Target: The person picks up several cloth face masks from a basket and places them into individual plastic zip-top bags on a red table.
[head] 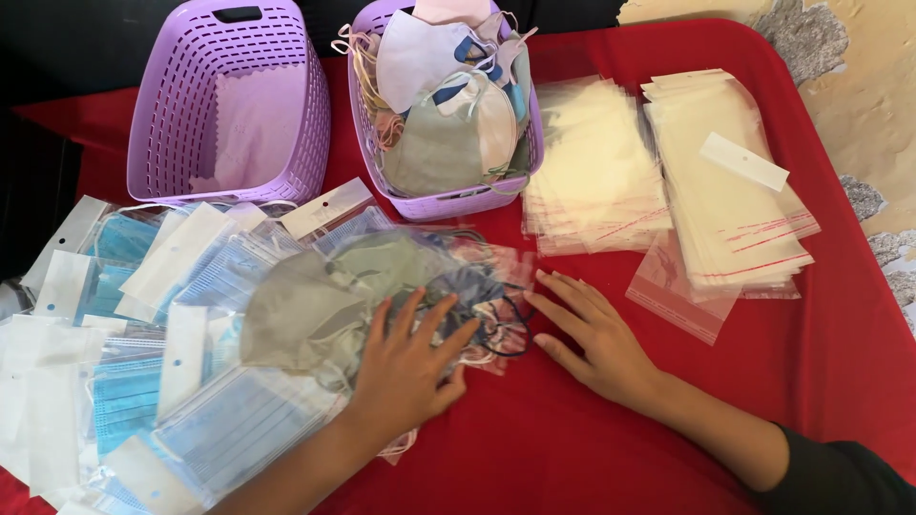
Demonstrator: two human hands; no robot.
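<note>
The left hand (405, 367) lies flat, fingers spread, its grip apart and clamped on nothing, pressing down on a bagged grey mask (320, 305) that tops the slippery heap of packed blue masks (191, 381) on the near left of the table (592, 458); the flat palm seems meant to keep the glossy bag from sliding while it is smoothed. The right hand (587, 334) rests palm down on the red cloth just right of it, grip likewise apart and empty, fingertips pointing at the tangle of dark ear loops (501, 319) that spills from the bag's right end. So the bagged mask sits under and just left of the left palm, and just left of the right fingertips. Farther off stand an empty purple basket (229, 105) at far left and a second purple basket of loose masks (444, 105) beside it, within reach, with stacks of empty clear bags (668, 172) to the right.
</note>
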